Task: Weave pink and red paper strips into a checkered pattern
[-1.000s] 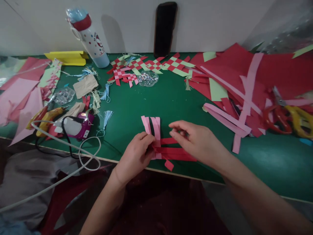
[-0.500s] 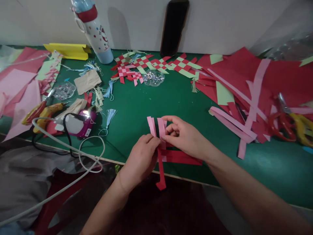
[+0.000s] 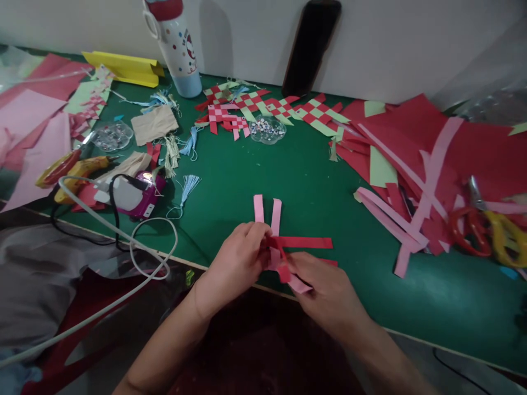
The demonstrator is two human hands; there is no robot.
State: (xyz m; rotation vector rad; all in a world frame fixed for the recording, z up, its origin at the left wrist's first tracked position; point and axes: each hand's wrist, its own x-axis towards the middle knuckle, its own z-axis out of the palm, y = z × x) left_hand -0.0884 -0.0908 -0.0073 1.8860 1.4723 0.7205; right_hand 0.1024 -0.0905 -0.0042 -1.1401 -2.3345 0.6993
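Near the table's front edge, my left hand (image 3: 242,252) is closed on the crossing of several red and pink paper strips. Two pink strips (image 3: 276,216) stick up past its fingers, away from me. A red strip (image 3: 307,242) runs out to the right, with another red end below it. My right hand (image 3: 327,288) is closed beside the crossing, pinching a pink strip (image 3: 300,284) and a short red end (image 3: 284,272) that point toward me. My fingers hide the centre of the weave.
Woven red-and-green paper pieces (image 3: 317,114), a clear tray of beads (image 3: 267,130), a bottle (image 3: 181,55) and a leaning phone (image 3: 312,46) line the back. Scissors (image 3: 469,230) lie right, on red paper (image 3: 477,148). A white cable (image 3: 175,241) loops at left, near a blue tassel (image 3: 189,186).
My right hand has moved down toward me, bringing a pink strip from pointing away to pointing my way. The left hand keeps its hold. The camera view has shifted slightly.
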